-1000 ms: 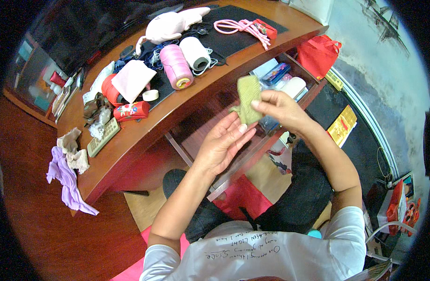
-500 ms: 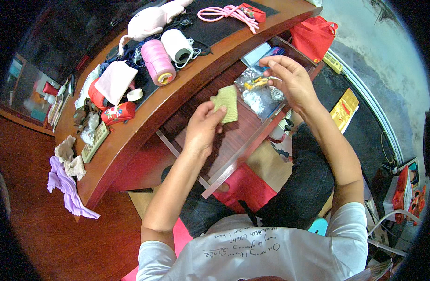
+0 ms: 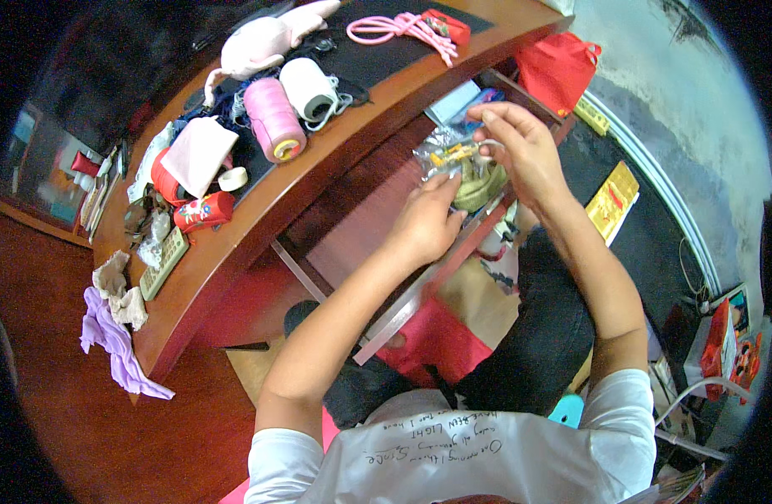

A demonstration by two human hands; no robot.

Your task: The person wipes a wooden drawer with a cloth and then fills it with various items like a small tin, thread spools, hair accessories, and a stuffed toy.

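Note:
My left hand (image 3: 430,220) reaches over the open drawer (image 3: 365,220). Its fingers are closed at the edge of a yellow-green knitted piece (image 3: 482,188), which hangs partly behind them. Just to the right, my right hand (image 3: 520,149) is raised with thumb and fingers curled together. Whatever lies between those fingertips is too small to make out. Close by both hands is a clear plastic bag (image 3: 435,144) with small yellow items in the drawer, partly covered by the knitted piece.
On the curved wooden desk (image 3: 260,210) stand a pink thread cone (image 3: 273,120), a white cone (image 3: 309,86), a plush toy (image 3: 256,46) and a calculator (image 3: 163,265). Pink cord (image 3: 403,29) lies farther back. A red bag (image 3: 558,71) stands beyond the drawer.
My left hand has moved right with the knitted piece, bringing it over the plastic bag and beside my right hand. My right hand stays nearly in place.

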